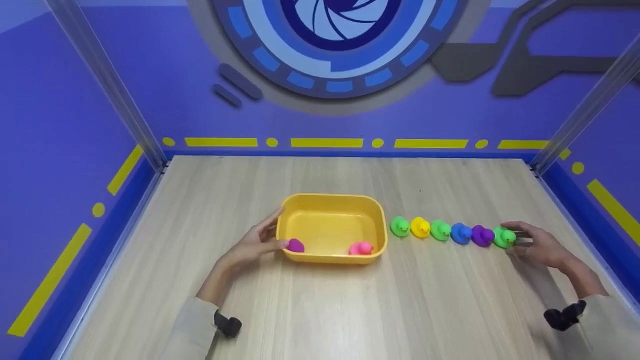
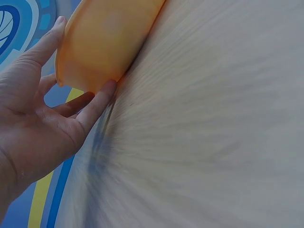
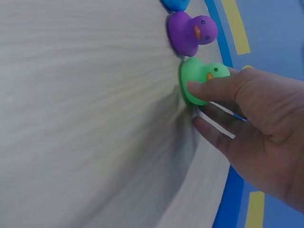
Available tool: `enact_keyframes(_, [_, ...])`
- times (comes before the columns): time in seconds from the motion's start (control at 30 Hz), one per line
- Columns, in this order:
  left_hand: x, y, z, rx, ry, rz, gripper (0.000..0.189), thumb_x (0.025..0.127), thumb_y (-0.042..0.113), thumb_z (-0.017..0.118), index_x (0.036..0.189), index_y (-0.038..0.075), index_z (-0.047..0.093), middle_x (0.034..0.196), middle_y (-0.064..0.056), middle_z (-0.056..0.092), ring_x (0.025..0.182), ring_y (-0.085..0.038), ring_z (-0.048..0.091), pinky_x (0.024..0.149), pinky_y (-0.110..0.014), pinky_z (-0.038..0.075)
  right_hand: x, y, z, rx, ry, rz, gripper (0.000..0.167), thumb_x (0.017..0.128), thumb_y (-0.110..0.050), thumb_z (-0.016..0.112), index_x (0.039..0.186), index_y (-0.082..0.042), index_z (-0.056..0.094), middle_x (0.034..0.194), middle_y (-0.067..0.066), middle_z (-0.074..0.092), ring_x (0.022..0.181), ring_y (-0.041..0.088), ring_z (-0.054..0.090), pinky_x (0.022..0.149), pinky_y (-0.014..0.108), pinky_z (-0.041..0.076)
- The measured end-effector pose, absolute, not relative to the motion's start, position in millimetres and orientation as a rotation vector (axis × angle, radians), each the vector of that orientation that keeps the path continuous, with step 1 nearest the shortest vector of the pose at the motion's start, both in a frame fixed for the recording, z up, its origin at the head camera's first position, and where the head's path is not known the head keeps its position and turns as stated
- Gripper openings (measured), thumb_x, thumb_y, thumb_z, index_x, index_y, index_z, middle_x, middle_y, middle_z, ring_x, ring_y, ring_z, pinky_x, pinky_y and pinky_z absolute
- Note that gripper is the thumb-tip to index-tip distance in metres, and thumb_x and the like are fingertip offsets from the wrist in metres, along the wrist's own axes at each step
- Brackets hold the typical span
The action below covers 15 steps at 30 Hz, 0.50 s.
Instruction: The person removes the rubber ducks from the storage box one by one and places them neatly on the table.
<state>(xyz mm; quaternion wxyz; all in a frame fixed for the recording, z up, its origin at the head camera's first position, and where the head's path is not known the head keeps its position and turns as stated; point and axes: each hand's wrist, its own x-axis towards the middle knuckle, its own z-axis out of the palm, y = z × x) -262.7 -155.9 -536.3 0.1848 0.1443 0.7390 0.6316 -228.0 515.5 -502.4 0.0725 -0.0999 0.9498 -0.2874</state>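
Observation:
A yellow plastic tub (image 1: 332,259) stands on the table, with a pink rubber duck (image 1: 361,248) and a purple piece (image 1: 296,245), partly hidden, inside. My left hand (image 1: 252,245) holds the tub's left end, thumb at the rim and fingers along the outer wall. To the right of the tub runs a row of rubber ducks: green (image 1: 399,227), yellow (image 1: 420,227), another green (image 1: 440,230), blue (image 1: 461,233), purple (image 1: 483,236). At its right end, my right hand (image 1: 542,247) pinches a green duck (image 3: 192,71), which rests beside the purple one.
The light wooden table (image 1: 320,310) is bounded by blue printed panels (image 1: 320,120) at the back and both sides. Metal posts (image 1: 115,85) rise at the two back corners. Dark wrist cameras (image 1: 228,325) sit on both sleeves.

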Motion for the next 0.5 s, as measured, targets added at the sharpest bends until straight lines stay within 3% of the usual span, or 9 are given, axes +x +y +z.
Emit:
enact_keyframes(0.03, [-263,-155,-536,0.412,2.085,1.777,0.088,0.094,0.021,0.076,0.163,0.031,0.023,0.164,-0.010,0.035,0.147,-0.032,0.043,0.115,-0.034,0.047,-227,519,-500,-0.308,2.851,-0.839,0.063,0.090,-0.003,0.074,0.143,0.011,0.045,0.137,0.038,0.053,0.120,0.054,0.056,0.082,0.007,0.048])
enact_keyframes(0.1, [-263,-153,-537,0.434,2.067,1.783,0.088,0.094,0.020,0.075,0.164,0.030,0.023,0.165,-0.011,0.034,0.147,-0.033,0.043,0.113,-0.032,0.048,-224,526,-496,-0.329,2.835,-0.811,0.064,0.089,-0.003,0.075,0.142,0.013,0.043,0.136,0.040,0.052,0.117,0.029,0.063,0.082,0.010,0.050])
enact_keyframes(0.2, [-262,-151,-538,0.450,2.049,1.786,0.087,0.095,0.020,0.074,0.164,0.031,0.022,0.165,-0.011,0.033,0.149,-0.032,0.041,0.112,-0.032,0.049,-222,535,-486,-0.382,2.815,-0.760,0.061,0.088,0.004,0.070,0.141,0.017,0.040,0.137,0.044,0.048,0.117,0.032,0.063,0.083,0.012,0.052])
enact_keyframes(0.27, [-261,-152,-539,0.449,2.047,1.785,0.087,0.095,0.021,0.074,0.164,0.031,0.023,0.165,-0.011,0.033,0.150,-0.032,0.040,0.112,-0.033,0.049,-223,536,-479,-0.442,2.807,-0.748,0.059,0.087,0.011,0.065,0.139,0.018,0.039,0.137,0.045,0.047,0.114,0.006,0.062,0.084,0.012,0.052])
enact_keyframes(0.33, [-259,-154,-539,0.435,2.061,1.774,0.086,0.095,0.022,0.074,0.164,0.032,0.023,0.166,-0.010,0.033,0.150,-0.032,0.039,0.113,-0.034,0.049,-226,531,-467,-0.494,2.804,-0.723,0.057,0.088,0.015,0.060,0.140,0.019,0.038,0.137,0.045,0.046,0.119,0.032,0.062,0.085,0.014,0.053])
enact_keyframes(0.43, [-260,-157,-538,0.440,2.061,1.780,0.087,0.095,0.022,0.074,0.164,0.030,0.022,0.167,-0.013,0.030,0.151,-0.035,0.038,0.113,-0.034,0.049,-232,516,-447,-0.557,2.805,-0.727,0.056,0.089,0.017,0.057,0.142,0.018,0.038,0.138,0.045,0.045,0.121,0.033,0.061,0.087,0.022,0.058])
enact_keyframes(0.5, [-261,-157,-537,0.452,2.044,1.786,0.087,0.095,0.022,0.074,0.164,0.030,0.021,0.167,-0.014,0.029,0.151,-0.036,0.037,0.113,-0.035,0.049,-236,504,-432,-0.568,2.801,-0.721,0.056,0.091,0.018,0.056,0.144,0.017,0.037,0.140,0.043,0.044,0.120,0.059,0.051,0.087,0.026,0.059])
